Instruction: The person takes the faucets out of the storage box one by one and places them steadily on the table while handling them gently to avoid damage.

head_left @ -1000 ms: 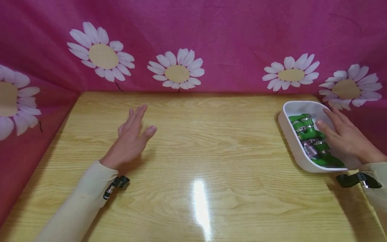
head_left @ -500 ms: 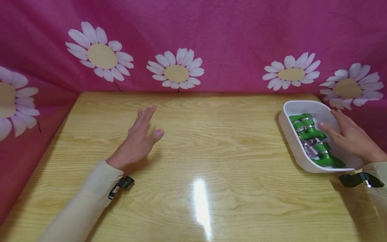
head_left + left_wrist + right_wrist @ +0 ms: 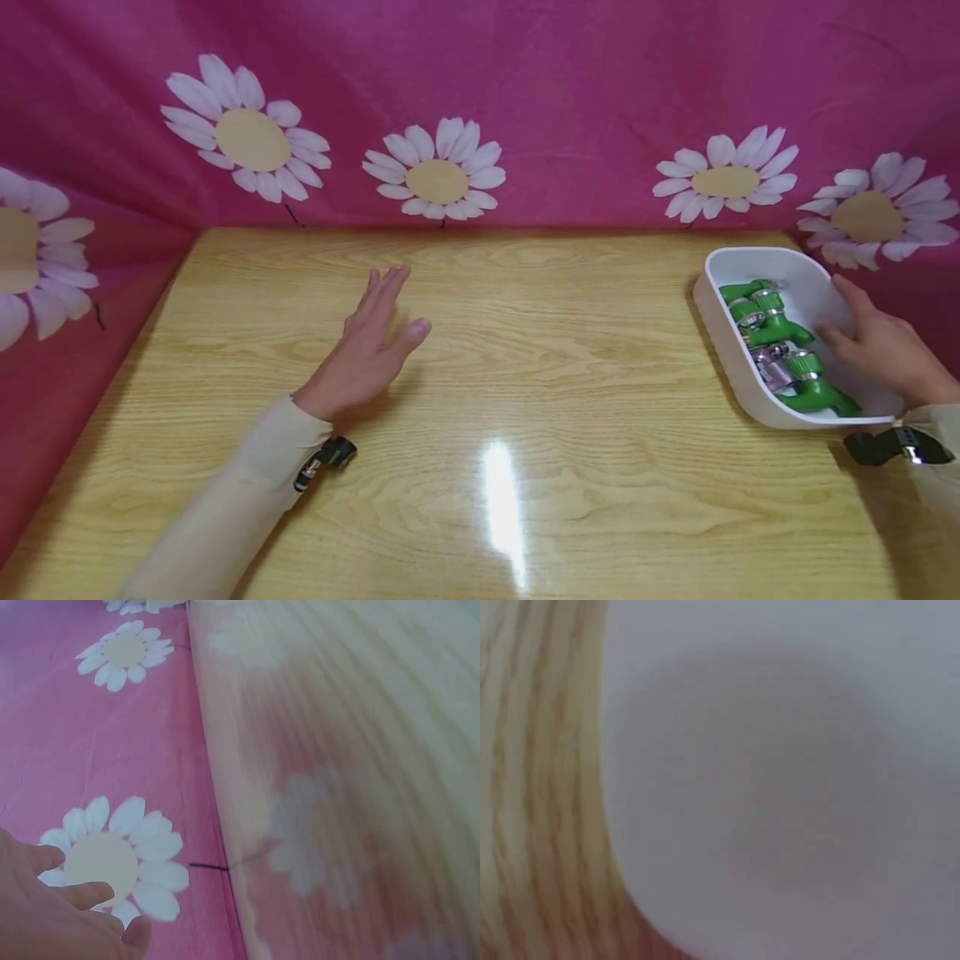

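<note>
A white plastic tub (image 3: 727, 342) stands at the right of the table, holding several green plastic taps (image 3: 780, 332) with silver rings. A shiny silvery piece (image 3: 772, 367) lies among them. My right hand (image 3: 888, 350) is at the tub's right rim, its thumb inside the wall and its fingers along the outer side. The right wrist view is filled by the tub's blurred white wall (image 3: 765, 765). My left hand (image 3: 367, 354) hovers over the table left of centre, fingers extended, thumb spread, holding nothing. Its fingers (image 3: 82, 892) also show in the left wrist view.
The wooden table (image 3: 540, 333) bears a bright glare streak near the front. Pink cloth (image 3: 562, 108) with white daisies hangs along its back and sides. Wrist cameras (image 3: 326, 458) are strapped over both pale sleeves.
My left hand has drifted right over the table. The right hand has shifted right along the tub's rim, uncovering more of the taps. The tub stays about where it was.
</note>
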The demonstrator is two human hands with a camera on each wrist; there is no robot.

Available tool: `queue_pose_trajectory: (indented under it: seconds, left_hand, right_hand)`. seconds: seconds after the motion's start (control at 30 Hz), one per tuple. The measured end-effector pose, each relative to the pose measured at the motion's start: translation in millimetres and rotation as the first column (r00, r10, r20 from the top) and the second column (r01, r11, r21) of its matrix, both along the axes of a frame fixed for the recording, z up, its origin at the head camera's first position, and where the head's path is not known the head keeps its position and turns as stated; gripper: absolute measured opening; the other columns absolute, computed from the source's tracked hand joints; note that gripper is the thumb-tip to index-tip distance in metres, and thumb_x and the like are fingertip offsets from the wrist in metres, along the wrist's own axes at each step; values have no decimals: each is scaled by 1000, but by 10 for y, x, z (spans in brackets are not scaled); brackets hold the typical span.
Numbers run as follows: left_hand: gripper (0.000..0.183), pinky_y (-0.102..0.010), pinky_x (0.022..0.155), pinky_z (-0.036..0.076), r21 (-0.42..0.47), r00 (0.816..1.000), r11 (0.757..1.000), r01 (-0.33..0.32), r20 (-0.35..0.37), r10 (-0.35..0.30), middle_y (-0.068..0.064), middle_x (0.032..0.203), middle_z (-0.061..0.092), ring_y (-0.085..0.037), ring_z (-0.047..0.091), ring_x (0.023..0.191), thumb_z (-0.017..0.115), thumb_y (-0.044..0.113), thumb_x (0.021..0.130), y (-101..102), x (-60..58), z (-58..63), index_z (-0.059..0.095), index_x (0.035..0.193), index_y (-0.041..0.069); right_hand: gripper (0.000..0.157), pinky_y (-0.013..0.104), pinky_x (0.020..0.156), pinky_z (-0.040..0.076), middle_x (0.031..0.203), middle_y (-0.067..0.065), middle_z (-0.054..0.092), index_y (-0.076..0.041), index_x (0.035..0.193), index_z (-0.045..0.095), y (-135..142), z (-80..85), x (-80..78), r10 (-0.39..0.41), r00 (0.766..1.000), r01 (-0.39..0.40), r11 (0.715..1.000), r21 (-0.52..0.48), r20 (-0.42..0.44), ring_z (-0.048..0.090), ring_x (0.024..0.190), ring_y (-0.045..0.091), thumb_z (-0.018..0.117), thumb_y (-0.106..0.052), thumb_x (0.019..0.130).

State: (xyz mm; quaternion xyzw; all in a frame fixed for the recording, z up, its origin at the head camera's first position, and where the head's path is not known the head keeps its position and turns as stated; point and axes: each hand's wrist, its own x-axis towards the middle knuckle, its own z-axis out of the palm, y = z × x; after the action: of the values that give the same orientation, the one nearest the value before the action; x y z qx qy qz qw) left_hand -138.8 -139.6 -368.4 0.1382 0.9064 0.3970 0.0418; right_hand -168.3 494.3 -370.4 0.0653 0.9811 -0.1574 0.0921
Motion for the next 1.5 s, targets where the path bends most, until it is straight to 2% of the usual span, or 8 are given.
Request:
queue_pose_trajectory:
  seconds: [0.17,0.3,0.43,0.67,0.93,1.23,1.5]
  left_hand:
    - [80,-75,123,2,14,1000,1000,8,-6,-8,2,176,4,-21,-12,164,47,60,103,123,-15,-18,7,167,33]
    - [79,-73,124,2,29,1000,999,19,-10,-19,2,176,6,-21,-10,164,47,59,103,212,-29,-43,7,166,34]
    - [79,-72,124,4,47,1000,999,28,-9,-27,0,176,9,-23,-7,165,47,60,103,320,-49,-70,9,167,32]
    - [80,-69,126,5,67,998,996,53,14,-54,0,176,10,-27,-5,165,46,61,103,546,-78,-98,9,167,30]
    - [82,-66,127,6,74,997,995,71,34,-74,2,176,12,-25,-4,165,50,61,101,810,-112,-98,9,166,34]
    - [83,-69,126,8,121,994,988,99,28,-104,4,175,15,-26,0,165,56,56,100,1107,-147,-125,12,166,32]
    - [81,-71,125,11,161,992,982,97,62,-108,1,175,16,-22,3,165,57,54,100,1372,-194,-90,14,166,33]
  right_hand:
    - [88,82,99,34,141,52,32,-5,163,-8,-6,0,-13,14,999,-12,999,31,-50,40,115,68,51,-12,99]
    - [89,81,99,35,138,54,34,-5,164,-6,-6,3,-28,21,997,-18,999,42,-72,42,115,69,51,-6,95]
    - [92,82,100,32,147,51,28,-9,164,-9,-9,7,-43,-21,998,21,1000,-1,-53,39,117,68,50,-3,93]
    - [94,82,100,31,157,46,13,-17,163,-13,-14,-4,-38,-78,997,79,993,-84,14,33,121,66,51,-4,96]
    - [91,82,102,30,157,46,15,-16,163,-11,3,-22,-8,-89,996,88,993,-84,-8,35,120,65,48,-3,96]
    - [86,82,103,29,157,45,17,-18,164,-10,9,-22,16,-108,994,106,989,-106,-16,37,121,65,45,-6,99]
    - [88,82,103,27,162,41,7,-23,162,-13,4,-15,30,-125,992,125,981,-146,12,31,125,66,47,-7,101]
